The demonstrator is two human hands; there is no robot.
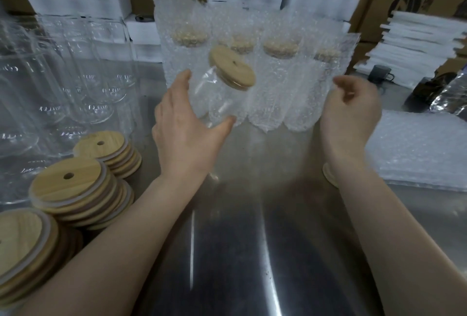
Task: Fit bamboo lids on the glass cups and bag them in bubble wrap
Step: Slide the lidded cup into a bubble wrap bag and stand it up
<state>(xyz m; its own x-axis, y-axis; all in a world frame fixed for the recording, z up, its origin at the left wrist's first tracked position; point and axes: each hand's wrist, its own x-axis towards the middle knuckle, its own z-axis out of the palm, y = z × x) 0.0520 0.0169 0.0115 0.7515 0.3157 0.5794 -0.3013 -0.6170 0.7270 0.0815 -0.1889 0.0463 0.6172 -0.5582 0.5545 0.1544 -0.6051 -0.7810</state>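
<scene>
1. My left hand [187,128] held the glass cup [214,96] up over the table [252,240]. My fingers and thumb were curled round its sides.
2. The cup was tipped, with its top pointing far and right.
3. The wooden lid [231,65] sat on the cup's top. I thought I should check it was flat all round.
4. My right hand [351,111] was up on the right with its fingers loosely bent. It was close to the row of bagged cups [278,75]. I could not tell if it pinched anything.
5. The pile of bubble bags [417,149] lay on the right. I thought my right hand should take one and hold its mouth wide open.
6. I thought the cup should slide in slowly, held tight, because glass is slippery.
</scene>
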